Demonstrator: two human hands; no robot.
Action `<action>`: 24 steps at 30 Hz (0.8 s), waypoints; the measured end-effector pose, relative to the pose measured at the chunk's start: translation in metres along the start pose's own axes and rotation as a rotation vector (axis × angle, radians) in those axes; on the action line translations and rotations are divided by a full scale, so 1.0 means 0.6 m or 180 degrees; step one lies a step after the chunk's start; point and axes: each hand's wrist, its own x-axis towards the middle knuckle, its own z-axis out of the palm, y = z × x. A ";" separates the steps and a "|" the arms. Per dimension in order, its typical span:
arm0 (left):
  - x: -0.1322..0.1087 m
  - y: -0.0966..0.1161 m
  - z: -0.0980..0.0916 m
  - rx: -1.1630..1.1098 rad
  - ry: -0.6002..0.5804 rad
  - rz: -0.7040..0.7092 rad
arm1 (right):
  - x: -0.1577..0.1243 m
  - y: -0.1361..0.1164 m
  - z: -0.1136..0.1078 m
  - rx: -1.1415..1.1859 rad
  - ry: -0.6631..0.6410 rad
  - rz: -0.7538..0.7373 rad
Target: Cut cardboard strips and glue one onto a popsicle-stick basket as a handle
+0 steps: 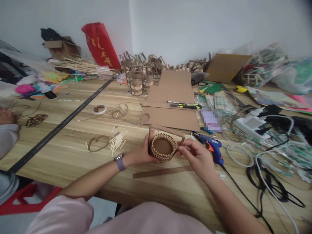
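Note:
A small round basket [154, 150] of short light sticks with a brown cardboard bottom is tilted so that I look down into it. My left hand [143, 152] wraps round its left side, fingers partly hidden behind it. An angular brown cardboard handle [168, 130] arches over the far side of the rim. My right hand [198, 157] pinches the right end of this handle against the basket's side. Below the basket, a flat brown cardboard strip [158, 173] lies on the table. A blue glue gun [215, 150] rests just right of my right hand.
Loose short sticks [117, 143] and a curled strip [98, 144] lie to the left. Cardboard sheets [170, 118] with cutter knives [186, 106] are ahead. Finished baskets [136, 87] stand behind. White cables [262, 156] tangle at right. Another person's hand [6, 116] is at far left.

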 end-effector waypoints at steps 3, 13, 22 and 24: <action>0.003 -0.008 0.003 0.0158 0.0070 0.0192 | 0.001 0.002 0.002 -0.0020 0.0040 -0.0023; -0.068 0.121 -0.011 0.1289 0.1314 0.1659 | -0.004 0.010 0.007 0.0037 0.0164 0.0019; 0.016 0.201 0.058 0.2652 0.0746 0.1134 | -0.002 0.009 0.010 0.0036 0.0200 -0.0083; 0.023 0.196 0.061 0.2833 0.0706 0.1166 | -0.003 0.008 0.011 0.0071 0.0197 -0.0092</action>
